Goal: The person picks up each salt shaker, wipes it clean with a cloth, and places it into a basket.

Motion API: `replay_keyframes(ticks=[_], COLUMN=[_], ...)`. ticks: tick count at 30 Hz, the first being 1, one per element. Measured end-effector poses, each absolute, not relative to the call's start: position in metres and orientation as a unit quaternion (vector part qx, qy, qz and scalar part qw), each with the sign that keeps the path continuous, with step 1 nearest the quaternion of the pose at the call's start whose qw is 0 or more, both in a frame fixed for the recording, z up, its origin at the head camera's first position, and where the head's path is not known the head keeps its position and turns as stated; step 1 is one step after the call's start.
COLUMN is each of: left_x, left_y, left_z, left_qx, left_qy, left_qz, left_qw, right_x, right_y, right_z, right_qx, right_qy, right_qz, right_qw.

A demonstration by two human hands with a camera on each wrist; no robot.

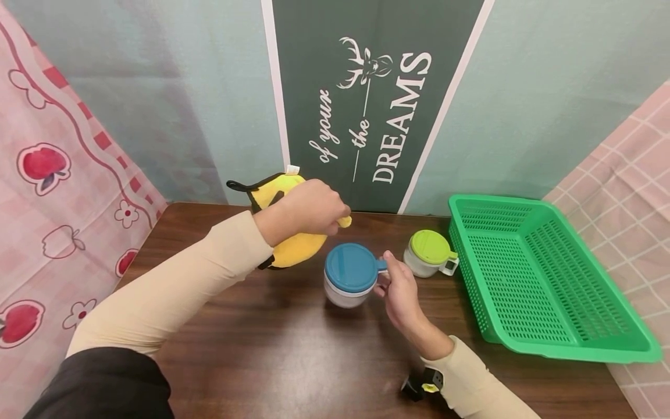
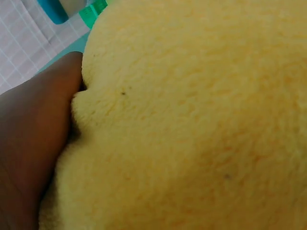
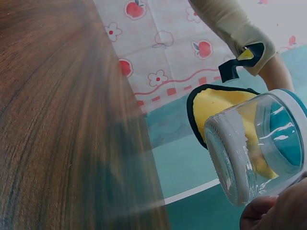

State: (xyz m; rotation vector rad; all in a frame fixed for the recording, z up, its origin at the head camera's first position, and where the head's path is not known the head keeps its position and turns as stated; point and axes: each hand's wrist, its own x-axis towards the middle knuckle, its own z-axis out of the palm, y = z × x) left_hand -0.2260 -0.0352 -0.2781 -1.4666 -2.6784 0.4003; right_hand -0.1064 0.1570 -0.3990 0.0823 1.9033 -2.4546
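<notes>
My left hand (image 1: 311,209) grips a plush yellow cloth (image 1: 299,249) with black edging, a hanging loop and a small white tag. The cloth fills most of the left wrist view, its fuzzy surface close to the camera. My right hand (image 1: 402,294) holds a clear seasoning jar by its handle, thumb at the tab of the blue lid (image 1: 350,267). The lid sits closed on the jar. White contents (image 3: 235,143) show at the jar's bottom in the right wrist view. The cloth hangs just left of the jar.
A similar jar with a lime-green lid (image 1: 429,247) stands on the brown wooden table (image 1: 277,361), right of my right hand. Beside it is a green plastic basket (image 1: 484,317). Printed fabric (image 1: 225,99) hangs behind the table, with pink patterned fabric on both sides.
</notes>
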Motion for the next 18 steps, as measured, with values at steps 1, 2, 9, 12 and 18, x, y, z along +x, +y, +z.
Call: replay_keyframes(ticks=[1,2,9,12,18], left_x=[-0.227,-0.228,-0.229,-0.229,-0.229], left_y=[-0.037,-0.038,-0.042,-0.043,-0.048], left_z=[-0.279,-0.279,-0.278,-0.277,-0.277], left_qx=[-0.476,-0.477,-0.477,-0.478,-0.478], left_qy=[-0.870,-0.870,-0.871,-0.870,-0.872], left_qz=[0.127,0.125,0.117,0.113,0.097], left_qw=[0.031,0.032,0.036,0.039,0.041], right_x=[-0.107,-0.107,-0.107,-0.107,-0.107], right_y=[0.157,0.156,0.157,0.157,0.158], right_z=[-0.399,-0.399,-0.398,-0.398,-0.398], right_qx=[0.028,0.029,0.029,0.027,0.032], right_qy=[0.612,0.612,0.612,0.611,0.611], right_qz=[-0.790,-0.790,-0.790,-0.791,-0.791], right_qw=[0.017,0.017,0.018,0.017,0.018])
